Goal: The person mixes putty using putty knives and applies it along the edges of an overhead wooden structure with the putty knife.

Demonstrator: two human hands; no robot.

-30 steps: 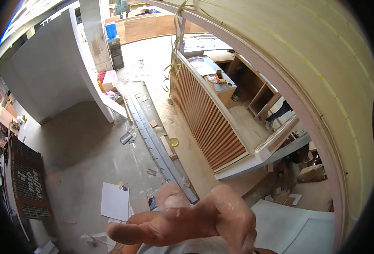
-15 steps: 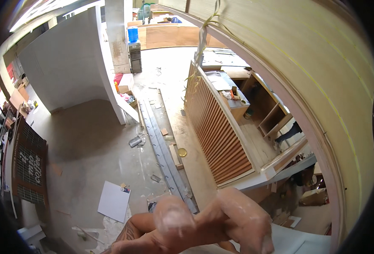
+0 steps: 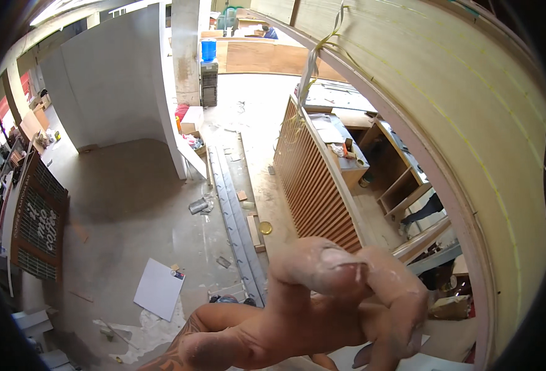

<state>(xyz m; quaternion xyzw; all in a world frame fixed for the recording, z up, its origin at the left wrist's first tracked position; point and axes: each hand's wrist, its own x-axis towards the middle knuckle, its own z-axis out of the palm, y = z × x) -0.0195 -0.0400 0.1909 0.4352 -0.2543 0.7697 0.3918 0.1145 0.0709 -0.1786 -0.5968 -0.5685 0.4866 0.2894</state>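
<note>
Close in front of me, my bare arms cross the lower middle, blurred and overlapping. A tattooed limb (image 3: 183, 343) comes in from the lower left. My left hand (image 3: 316, 266) seems to be the raised rounded shape with white smears, held against the other arm. My right hand (image 3: 406, 303) appears beside it on the right, bent downward, with white specks on the skin. Which fingers belong to which hand is hard to make out. No held object shows in either hand.
A white square panel (image 3: 159, 289) with a small can lies on the grey floor. Long grey metal strips (image 3: 236, 229) run away from me, beside a slatted wooden partition (image 3: 316, 179). Open wooden cabinets (image 3: 393, 161) stand behind it. A pale yellow panel wall (image 3: 464, 105) curves along the right.
My hands have moved up and to the right across the view, now covering the lower end of the slatted partition. The view has shifted slightly.
</note>
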